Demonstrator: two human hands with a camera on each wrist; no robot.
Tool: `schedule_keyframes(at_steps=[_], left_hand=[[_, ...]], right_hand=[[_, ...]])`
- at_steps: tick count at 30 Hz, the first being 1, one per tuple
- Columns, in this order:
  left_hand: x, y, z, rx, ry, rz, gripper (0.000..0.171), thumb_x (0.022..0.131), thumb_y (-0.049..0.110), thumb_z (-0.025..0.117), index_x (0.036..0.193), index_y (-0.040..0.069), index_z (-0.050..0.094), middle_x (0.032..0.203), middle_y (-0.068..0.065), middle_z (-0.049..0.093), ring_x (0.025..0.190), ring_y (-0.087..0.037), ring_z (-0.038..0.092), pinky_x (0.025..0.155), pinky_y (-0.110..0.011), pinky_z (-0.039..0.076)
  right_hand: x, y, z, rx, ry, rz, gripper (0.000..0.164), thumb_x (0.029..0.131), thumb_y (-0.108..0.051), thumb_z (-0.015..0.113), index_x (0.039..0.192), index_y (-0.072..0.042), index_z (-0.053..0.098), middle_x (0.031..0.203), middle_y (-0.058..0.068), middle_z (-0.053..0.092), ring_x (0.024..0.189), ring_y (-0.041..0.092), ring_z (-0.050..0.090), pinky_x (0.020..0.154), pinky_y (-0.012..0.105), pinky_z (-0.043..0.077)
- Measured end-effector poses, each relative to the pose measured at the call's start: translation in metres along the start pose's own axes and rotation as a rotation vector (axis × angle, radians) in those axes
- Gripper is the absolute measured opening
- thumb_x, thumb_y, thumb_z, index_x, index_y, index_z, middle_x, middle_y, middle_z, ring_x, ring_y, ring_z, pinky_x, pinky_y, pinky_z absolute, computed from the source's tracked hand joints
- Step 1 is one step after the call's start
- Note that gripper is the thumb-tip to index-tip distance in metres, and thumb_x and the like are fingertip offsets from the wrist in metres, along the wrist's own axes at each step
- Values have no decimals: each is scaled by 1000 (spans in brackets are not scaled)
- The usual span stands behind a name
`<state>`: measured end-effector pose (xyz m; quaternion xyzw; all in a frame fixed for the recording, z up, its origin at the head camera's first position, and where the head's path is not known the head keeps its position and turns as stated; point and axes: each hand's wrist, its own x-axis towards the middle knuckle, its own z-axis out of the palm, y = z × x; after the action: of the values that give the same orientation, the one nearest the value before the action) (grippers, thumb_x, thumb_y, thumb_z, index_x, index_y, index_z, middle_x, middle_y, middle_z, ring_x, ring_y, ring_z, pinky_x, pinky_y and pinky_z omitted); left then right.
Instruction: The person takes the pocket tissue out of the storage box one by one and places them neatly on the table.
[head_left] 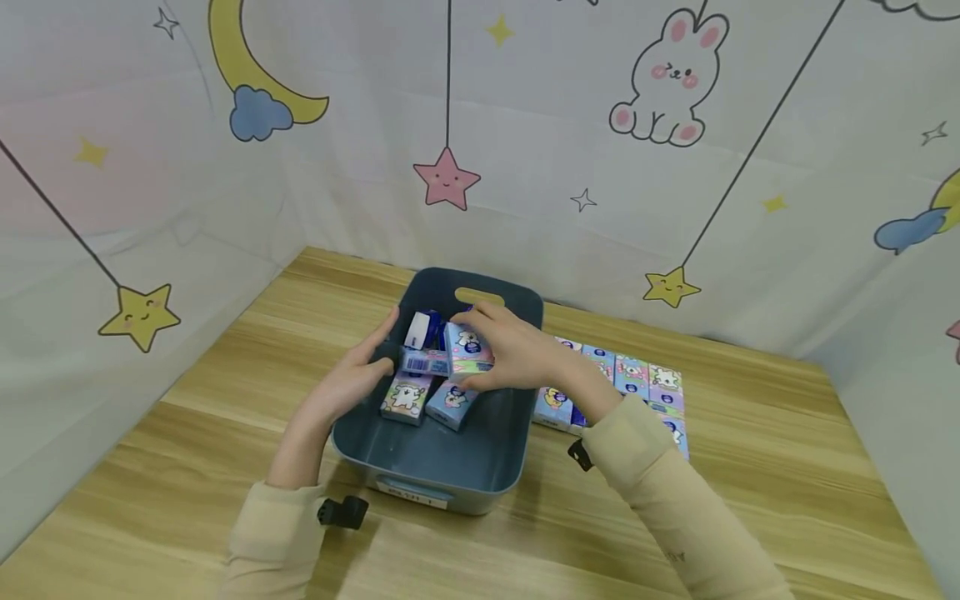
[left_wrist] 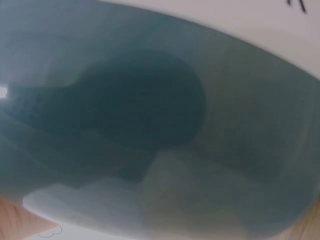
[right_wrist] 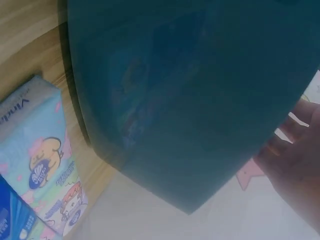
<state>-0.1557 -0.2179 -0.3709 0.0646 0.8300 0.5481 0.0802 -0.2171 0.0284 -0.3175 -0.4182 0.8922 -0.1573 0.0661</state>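
Observation:
A dark blue-grey plastic bin (head_left: 465, 450) stands on the table with several small tissue packs inside. My right hand (head_left: 517, 346) reaches into it and holds a blue and pink tissue pack (head_left: 467, 343) between thumb and fingers. Below that pack lie a white-and-pink tissue pack (head_left: 407, 397) and a blue tissue pack (head_left: 450, 402). My left hand (head_left: 347, 385) grips the bin's left rim, its thumb over the inside. The bin wall fills most of the left wrist view. In the right wrist view, the wall hides what my right hand holds.
Several more tissue packs (head_left: 632, 375) lie in rows on the wooden table (head_left: 780, 467), right of the bin. A printed cloth (head_left: 555, 250) hangs behind the table and along both sides. A pale label (head_left: 412, 495) is on the bin's near end.

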Motion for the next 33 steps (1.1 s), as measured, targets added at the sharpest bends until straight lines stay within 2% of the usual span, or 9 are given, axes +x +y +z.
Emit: schedule_keyframes(at_steps=[6,13,20,27,33], left_hand=[[0,0,1,0,-3,-8,73,94,6,37,155,27,3,164,-6,-1,150,-36,-4,116,-65,4],[1,2,1,0,-7,-9,72,95,7,36,155,28,3,164,-6,-2,150,-36,-4,116,-66,4],[1,3,1,-3,-9,-7,71,95,6,35,156,25,3,164,-6,-2,150,-35,-5,116,-65,3],[2,3,2,-1,-9,-4,72,95,6,35,156,25,2,164,-5,-3,150,-35,-5,116,-65,3],[2,4,1,-2,-8,-6,71,95,6,35,155,26,2,164,-5,-3,150,-35,-6,117,-64,3]], right_hand=[[-16,-3,-4,-1,93,2,85,78,-52,73,147,-16,38,137,5,43,117,19,44,97,40,48],[-38,-3,-8,2,176,6,85,82,-53,68,150,-15,33,134,4,43,103,17,43,82,33,44],[-59,-4,-8,-28,321,15,87,78,-45,74,149,-14,35,136,5,45,108,17,47,83,32,47],[-81,-6,-8,-6,410,79,88,74,-37,79,149,-19,36,139,7,45,104,18,51,77,33,49],[-107,0,-10,94,452,145,86,74,-33,81,148,-26,37,135,1,46,100,13,49,75,31,47]])
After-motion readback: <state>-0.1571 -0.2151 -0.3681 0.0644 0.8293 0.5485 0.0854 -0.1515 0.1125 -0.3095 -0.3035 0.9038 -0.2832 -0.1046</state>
